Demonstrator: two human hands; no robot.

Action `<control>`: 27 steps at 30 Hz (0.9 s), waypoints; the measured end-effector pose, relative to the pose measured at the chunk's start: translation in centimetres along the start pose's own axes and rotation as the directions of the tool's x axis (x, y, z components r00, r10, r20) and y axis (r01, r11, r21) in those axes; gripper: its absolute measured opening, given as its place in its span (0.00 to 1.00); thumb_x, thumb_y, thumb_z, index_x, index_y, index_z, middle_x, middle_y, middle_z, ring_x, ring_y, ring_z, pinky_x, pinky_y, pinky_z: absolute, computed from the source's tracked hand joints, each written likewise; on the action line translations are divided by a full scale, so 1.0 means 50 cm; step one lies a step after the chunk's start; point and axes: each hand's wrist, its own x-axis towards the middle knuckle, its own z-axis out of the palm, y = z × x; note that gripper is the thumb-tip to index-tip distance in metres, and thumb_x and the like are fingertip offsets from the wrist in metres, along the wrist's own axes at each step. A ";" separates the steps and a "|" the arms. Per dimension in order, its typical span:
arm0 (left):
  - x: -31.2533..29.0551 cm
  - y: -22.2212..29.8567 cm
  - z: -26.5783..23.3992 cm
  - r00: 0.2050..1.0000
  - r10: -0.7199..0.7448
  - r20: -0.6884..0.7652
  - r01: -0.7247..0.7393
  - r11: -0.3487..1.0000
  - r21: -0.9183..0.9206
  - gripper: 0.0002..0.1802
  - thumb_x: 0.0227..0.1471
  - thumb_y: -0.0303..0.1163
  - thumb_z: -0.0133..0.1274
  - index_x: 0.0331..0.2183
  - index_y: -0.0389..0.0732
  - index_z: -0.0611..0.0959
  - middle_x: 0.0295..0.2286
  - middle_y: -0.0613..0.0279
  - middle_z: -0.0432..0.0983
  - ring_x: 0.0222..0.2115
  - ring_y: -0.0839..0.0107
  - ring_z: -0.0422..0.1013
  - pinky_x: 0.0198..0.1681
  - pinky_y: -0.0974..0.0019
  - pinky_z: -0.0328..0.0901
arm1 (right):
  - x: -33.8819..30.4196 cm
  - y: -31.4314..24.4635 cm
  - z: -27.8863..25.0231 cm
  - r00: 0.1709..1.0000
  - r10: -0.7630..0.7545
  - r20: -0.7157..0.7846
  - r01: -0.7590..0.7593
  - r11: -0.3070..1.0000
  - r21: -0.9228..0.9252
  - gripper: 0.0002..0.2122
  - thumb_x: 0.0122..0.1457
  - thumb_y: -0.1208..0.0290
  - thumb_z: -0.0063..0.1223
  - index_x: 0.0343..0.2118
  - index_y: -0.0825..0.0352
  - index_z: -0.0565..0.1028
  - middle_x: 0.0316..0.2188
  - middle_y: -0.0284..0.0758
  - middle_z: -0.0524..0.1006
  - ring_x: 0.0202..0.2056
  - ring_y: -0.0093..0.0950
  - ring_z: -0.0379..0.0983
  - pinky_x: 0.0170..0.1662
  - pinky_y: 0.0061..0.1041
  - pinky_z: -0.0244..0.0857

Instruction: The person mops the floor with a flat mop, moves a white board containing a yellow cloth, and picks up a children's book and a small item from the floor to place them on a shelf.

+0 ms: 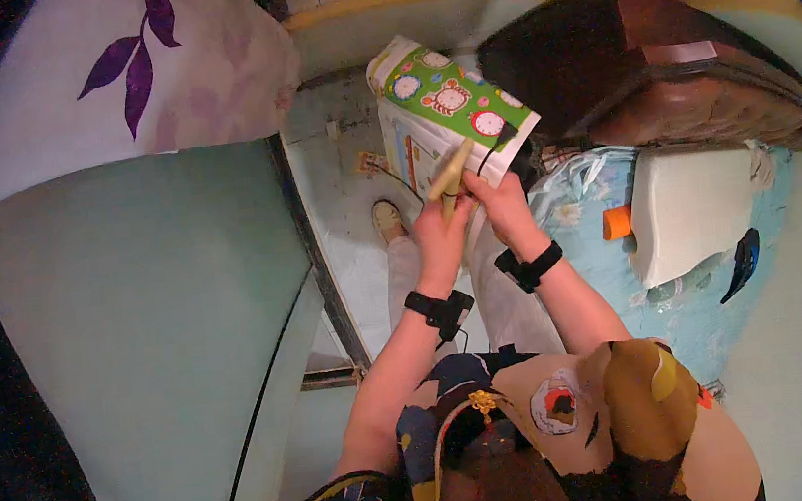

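In front of my body, close together, are both hands. My left hand [438, 231] is closed around a long tan, stick-like object [451, 170] whose kind I cannot make out. Beside it my right hand [505, 207] has its fingers pinched on a thin black cord [485, 159]. That cord runs up to a small black end piece [508, 131] over a green and white package [448, 97] with clock pictures. The package lies just beyond my hands, on top of a white box-like thing [396, 132]. Parts of my fingers hide what they grip.
A dark brown padded chair or headboard [681, 100] stands at the right. Below it a white pillow-shaped thing [693, 207], an orange cylinder [617, 223] and a dark blue curved object [742, 263] lie on blue flowered fabric [666, 319]. A pale green panel [150, 309] fills the left.
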 end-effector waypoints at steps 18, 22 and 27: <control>-0.036 -0.141 -0.373 0.978 -0.203 0.048 0.178 0.930 0.320 0.10 0.43 0.30 0.53 0.29 0.34 0.75 0.23 0.65 0.72 0.23 0.76 0.67 0.27 0.72 0.63 | 0.099 -0.098 -0.081 0.984 -0.088 -0.155 0.062 0.984 -0.169 0.14 0.47 0.67 0.54 0.31 0.76 0.73 0.28 0.38 0.75 0.28 0.25 0.70 0.33 0.23 0.62; -0.040 -0.193 -0.407 0.952 -0.308 -0.001 0.305 0.942 0.139 0.09 0.43 0.30 0.53 0.30 0.36 0.75 0.23 0.65 0.72 0.25 0.75 0.68 0.25 0.72 0.63 | 0.095 -0.099 -0.071 0.984 -0.137 -0.113 0.123 0.985 -0.119 0.13 0.48 0.68 0.52 0.32 0.76 0.72 0.29 0.35 0.75 0.28 0.22 0.69 0.32 0.22 0.62; -0.043 -0.246 -0.462 0.864 -0.299 -0.404 0.324 0.946 -0.008 0.09 0.43 0.31 0.53 0.25 0.36 0.73 0.16 0.64 0.70 0.13 0.77 0.65 0.17 0.74 0.60 | 0.092 -0.085 -0.044 0.952 -0.305 -0.013 0.278 0.885 -0.374 0.15 0.48 0.63 0.54 0.22 0.74 0.74 0.17 0.33 0.74 0.21 0.19 0.67 0.26 0.24 0.61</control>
